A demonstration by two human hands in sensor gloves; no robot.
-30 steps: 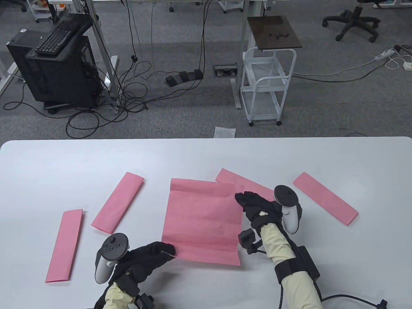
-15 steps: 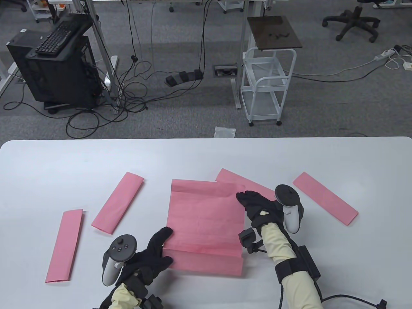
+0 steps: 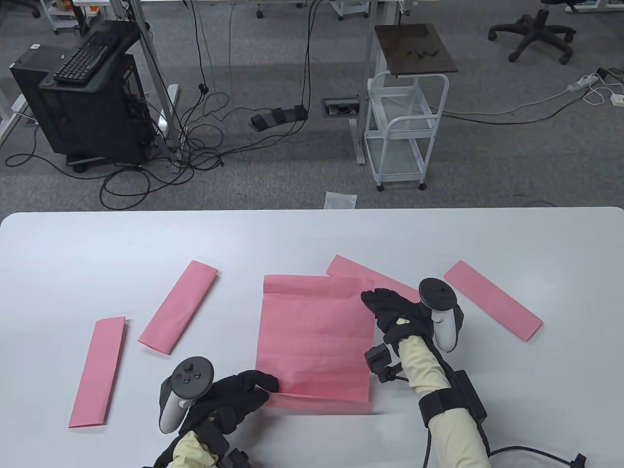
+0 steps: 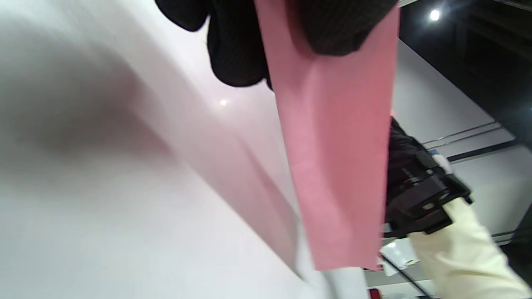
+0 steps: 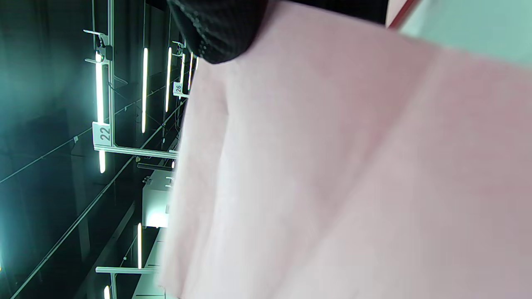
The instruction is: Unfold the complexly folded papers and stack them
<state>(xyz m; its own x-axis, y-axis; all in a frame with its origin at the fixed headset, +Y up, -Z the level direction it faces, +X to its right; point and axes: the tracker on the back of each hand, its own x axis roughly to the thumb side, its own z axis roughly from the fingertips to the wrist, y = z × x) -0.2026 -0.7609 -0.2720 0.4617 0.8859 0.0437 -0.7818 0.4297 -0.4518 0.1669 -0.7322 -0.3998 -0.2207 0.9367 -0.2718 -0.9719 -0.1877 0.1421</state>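
Observation:
A large, partly unfolded pink sheet lies creased at the table's centre. My left hand pinches the sheet's near-left corner, where a narrow flap is lifted and blurred. In the left wrist view this pink flap hangs between my gloved fingers. My right hand holds the sheet's right edge near the far corner. In the right wrist view the pale pink sheet fills the frame under a fingertip.
Folded pink strips lie around the sheet: one far left, one left of centre, one at the right. Another strip is partly tucked under the sheet's far right corner. The white table ends at a far edge.
My left hand shifted right along the near edge and now pinches the flap, which has swung down toward me. The sheet and my right hand slid slightly right.

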